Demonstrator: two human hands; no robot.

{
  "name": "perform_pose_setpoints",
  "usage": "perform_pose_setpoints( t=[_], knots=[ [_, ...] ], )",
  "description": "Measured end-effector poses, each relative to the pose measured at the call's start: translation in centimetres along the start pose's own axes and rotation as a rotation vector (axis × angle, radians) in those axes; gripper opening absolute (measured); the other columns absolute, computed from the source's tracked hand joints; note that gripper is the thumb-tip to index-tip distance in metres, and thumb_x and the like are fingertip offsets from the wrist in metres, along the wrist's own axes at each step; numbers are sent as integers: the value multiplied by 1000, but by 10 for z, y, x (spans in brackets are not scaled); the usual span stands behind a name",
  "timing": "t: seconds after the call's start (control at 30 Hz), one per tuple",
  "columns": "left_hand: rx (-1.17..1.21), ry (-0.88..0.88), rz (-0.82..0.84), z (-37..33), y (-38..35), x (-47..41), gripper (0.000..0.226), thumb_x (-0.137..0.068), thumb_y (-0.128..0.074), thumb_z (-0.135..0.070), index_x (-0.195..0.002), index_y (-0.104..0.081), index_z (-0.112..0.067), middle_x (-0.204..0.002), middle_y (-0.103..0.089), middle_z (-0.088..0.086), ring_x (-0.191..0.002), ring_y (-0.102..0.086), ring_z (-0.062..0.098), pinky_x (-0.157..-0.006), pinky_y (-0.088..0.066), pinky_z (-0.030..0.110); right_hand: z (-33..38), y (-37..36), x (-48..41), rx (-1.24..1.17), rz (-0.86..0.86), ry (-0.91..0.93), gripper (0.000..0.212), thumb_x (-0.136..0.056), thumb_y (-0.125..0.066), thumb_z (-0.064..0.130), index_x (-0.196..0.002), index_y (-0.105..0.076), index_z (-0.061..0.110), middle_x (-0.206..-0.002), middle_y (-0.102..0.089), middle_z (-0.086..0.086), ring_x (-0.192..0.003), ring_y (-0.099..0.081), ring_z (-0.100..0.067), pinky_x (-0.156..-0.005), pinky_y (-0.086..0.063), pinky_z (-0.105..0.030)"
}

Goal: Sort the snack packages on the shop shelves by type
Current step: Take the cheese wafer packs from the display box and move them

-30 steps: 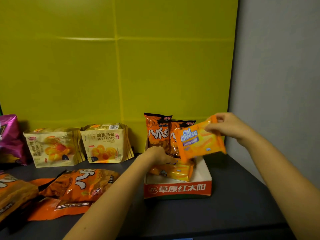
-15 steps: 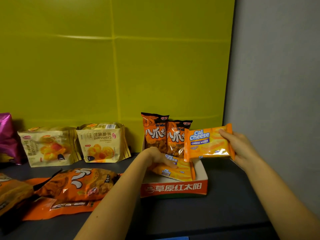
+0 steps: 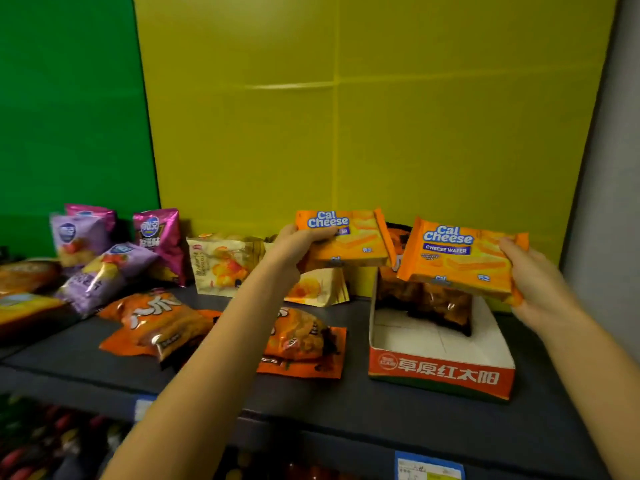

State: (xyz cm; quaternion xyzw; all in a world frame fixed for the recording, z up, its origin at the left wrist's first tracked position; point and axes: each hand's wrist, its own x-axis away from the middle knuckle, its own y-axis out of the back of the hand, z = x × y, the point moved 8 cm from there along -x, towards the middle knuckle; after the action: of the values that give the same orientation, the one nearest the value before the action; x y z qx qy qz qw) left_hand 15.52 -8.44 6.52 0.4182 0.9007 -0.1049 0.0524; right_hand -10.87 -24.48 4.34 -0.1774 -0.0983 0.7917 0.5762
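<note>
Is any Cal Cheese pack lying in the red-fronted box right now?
No: the left hand and right hand each hold one above the box.

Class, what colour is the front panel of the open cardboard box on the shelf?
Red with white characters, clearest in the head view.

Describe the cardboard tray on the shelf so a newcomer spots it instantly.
Start at the yellow back panel and drop to the dark shelf. At its right end sits the tray, under the wafer pack in the right hand. It is the only open box there: white inside, with a red front band.
</note>
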Motion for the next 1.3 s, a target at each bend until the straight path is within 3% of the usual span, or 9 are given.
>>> perform_pose_setpoints(
  t=[0.1, 0.2, 0.57, 0.77, 0.9, 1.0, 1.07, 1.17, 1.3],
  knots=[
    [21, 22, -119, -2, 59, 18, 15, -79, -68, -8, -92, -61, -10, -68, -70, 1, -42, -64, 6, -40, -51, 18, -14, -38, 9, -16, 92, -34, 19, -98, -42, 21, -83, -52, 18, -43, -64, 13, -39, -61, 0, -35, -48, -18],
    [15, 25, -220, -3, 118, 42, 7, -81, -67, -8, -84, -61, -12, -52, -70, -5, -42, -64, 8, -41, -52, 19, -33, -81, 20, -15, 187, -82, 19, -98, -43, 23, -83, -54, 18, -45, -66, 9, -41, -64, -3, -37, -51, -20],
    [-67, -9, -605, -27, 354, 164, 12, -80, -65, -6, -91, -63, -10, -55, -71, -5, -45, -66, 8, -43, -56, 25, -97, -277, 99, -27, 485, -180, 18, -96, -46, 21, -80, -53, 16, -41, -64, 7, -34, -60, -6, -31, -47, -21],
    [-131, 61, -761, -43, 488, 244, 11, -81, -65, -10, -90, -60, -8, -50, -69, -2, -38, -62, 10, -34, -48, 18, -150, -392, 171, -37, 579, -262, 18, -96, -46, 21, -80, -53, 15, -40, -63, 7, -34, -60, -6, -31, -48, -22],
    [-155, 82, -874, -54, 573, 287, 14, -80, -66, -9, -92, -60, -5, -60, -70, 6, -36, -62, 11, -34, -49, 20, -191, -468, 222, -99, 606, -315, 8, -94, -49, 18, -98, -54, 14, -40, -63, 9, -34, -60, -5, -33, -49, -23],
    [-165, 84, -928, -60, 626, 311, 16, -81, -66, -9, -95, -58, -5, -76, -63, 12, -34, -60, 9, -31, -44, 16, -217, -524, 256, -132, 626, -356, 24, -93, -51, 18, -116, -52, 11, -40, -63, 9, -35, -61, -5, -33, -49, -22],
    [-152, 66, -938, -67, 656, 319, 17, -81, -65, -8, -96, -59, -5, -75, -65, 11, -36, -62, 10, -33, -45, 17, -228, -558, 272, -152, 624, -376, 23, -93, -51, 17, -115, -51, 11, -46, -67, 4, -36, -62, -6, -33, -49, -22],
    [-149, 38, -958, -77, 694, 320, 17, -80, -66, -7, -96, -59, -5, -66, -70, 7, -39, -64, 10, -34, -48, 18, -239, -603, 285, -142, 605, -368, 5, -92, -52, 16, -96, -53, 16, -76, -65, -6, -37, -62, -4, -35, -50, -22],
    [-227, -7, -947, -89, 737, 297, 10, -80, -65, -5, -83, -58, -13, -79, -65, 8, -39, -63, 6, -35, -49, 18, -254, -658, 291, -110, 609, -342, 28, -91, -53, 18, -118, -54, 9, -53, -68, 0, -37, -62, -7, -35, -51, -23]
  ],
)
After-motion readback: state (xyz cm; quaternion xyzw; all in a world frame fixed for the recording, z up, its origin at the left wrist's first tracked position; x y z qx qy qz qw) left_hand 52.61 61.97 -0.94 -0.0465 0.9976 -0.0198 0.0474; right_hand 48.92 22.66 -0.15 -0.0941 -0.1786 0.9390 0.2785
